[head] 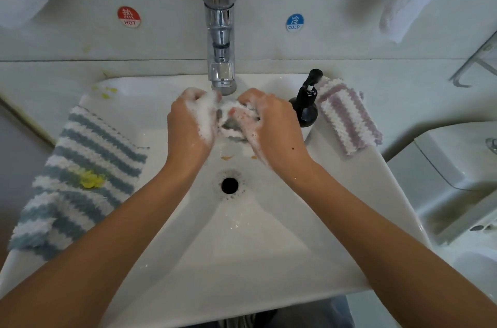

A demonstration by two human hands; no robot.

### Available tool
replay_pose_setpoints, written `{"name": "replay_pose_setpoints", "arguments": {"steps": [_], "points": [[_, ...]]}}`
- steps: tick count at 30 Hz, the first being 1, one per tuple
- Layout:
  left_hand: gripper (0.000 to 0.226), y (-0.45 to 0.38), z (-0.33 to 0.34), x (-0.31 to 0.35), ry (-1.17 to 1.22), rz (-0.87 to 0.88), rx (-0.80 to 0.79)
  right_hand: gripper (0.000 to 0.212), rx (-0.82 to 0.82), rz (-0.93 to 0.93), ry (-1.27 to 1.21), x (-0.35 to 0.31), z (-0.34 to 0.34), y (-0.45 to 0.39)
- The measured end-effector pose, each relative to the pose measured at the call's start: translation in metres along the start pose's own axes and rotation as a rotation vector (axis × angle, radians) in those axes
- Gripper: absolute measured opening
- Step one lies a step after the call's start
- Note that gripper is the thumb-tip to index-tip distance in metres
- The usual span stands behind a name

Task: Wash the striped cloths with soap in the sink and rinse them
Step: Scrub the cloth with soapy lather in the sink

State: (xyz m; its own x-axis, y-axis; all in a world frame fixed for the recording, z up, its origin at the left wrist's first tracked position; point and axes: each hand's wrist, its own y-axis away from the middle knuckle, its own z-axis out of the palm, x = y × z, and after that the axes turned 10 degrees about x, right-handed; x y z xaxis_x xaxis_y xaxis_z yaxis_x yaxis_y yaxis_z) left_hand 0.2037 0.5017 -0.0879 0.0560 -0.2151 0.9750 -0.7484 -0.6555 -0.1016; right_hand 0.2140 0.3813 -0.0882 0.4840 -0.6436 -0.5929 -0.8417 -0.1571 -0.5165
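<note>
Over the white sink, just under the tap's spout, my left hand and my right hand both grip a bunched, foam-covered cloth with grey and white showing. Foam coats my fingers. A blue-and-white striped cloth with a yellow stain lies over the sink's left rim. A purple-and-white striped cloth lies on the right rim. A black soap pump bottle stands beside my right hand.
The chrome tap rises at the back centre, between a red HOT sticker and a blue COLD sticker. The drain lies below my hands. A toilet tank stands at the right. Yellow specks dot the sink's back left corner.
</note>
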Motion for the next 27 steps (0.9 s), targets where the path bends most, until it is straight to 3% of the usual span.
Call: {"name": "replay_pose_setpoints", "arguments": {"steps": [4,7,10,14,20,21,27], "points": [[0.008,0.013,-0.002,0.004,0.163,0.069,-0.111,0.012,0.038,0.082,0.016,0.002,-0.006,-0.003],[0.011,0.02,-0.001,0.004,0.241,0.13,-0.176,0.036,0.069,0.175,-0.018,0.0,-0.006,-0.008],[0.01,0.022,-0.001,-0.001,0.311,0.175,-0.244,0.044,0.103,0.227,-0.069,-0.001,-0.008,-0.011],[0.024,0.025,0.001,-0.009,0.115,0.281,-0.258,0.039,0.115,0.345,-0.285,-0.001,-0.009,-0.009],[0.002,0.022,0.003,-0.008,-0.038,0.268,-0.157,0.035,0.12,0.454,-0.431,0.0,-0.002,-0.008],[0.01,0.022,0.003,-0.006,-0.078,0.249,-0.156,0.035,0.108,0.46,-0.424,0.002,-0.002,-0.009],[0.031,0.016,0.003,0.001,-0.166,0.152,-0.207,0.041,0.057,0.31,-0.406,-0.011,0.001,0.003]]}}
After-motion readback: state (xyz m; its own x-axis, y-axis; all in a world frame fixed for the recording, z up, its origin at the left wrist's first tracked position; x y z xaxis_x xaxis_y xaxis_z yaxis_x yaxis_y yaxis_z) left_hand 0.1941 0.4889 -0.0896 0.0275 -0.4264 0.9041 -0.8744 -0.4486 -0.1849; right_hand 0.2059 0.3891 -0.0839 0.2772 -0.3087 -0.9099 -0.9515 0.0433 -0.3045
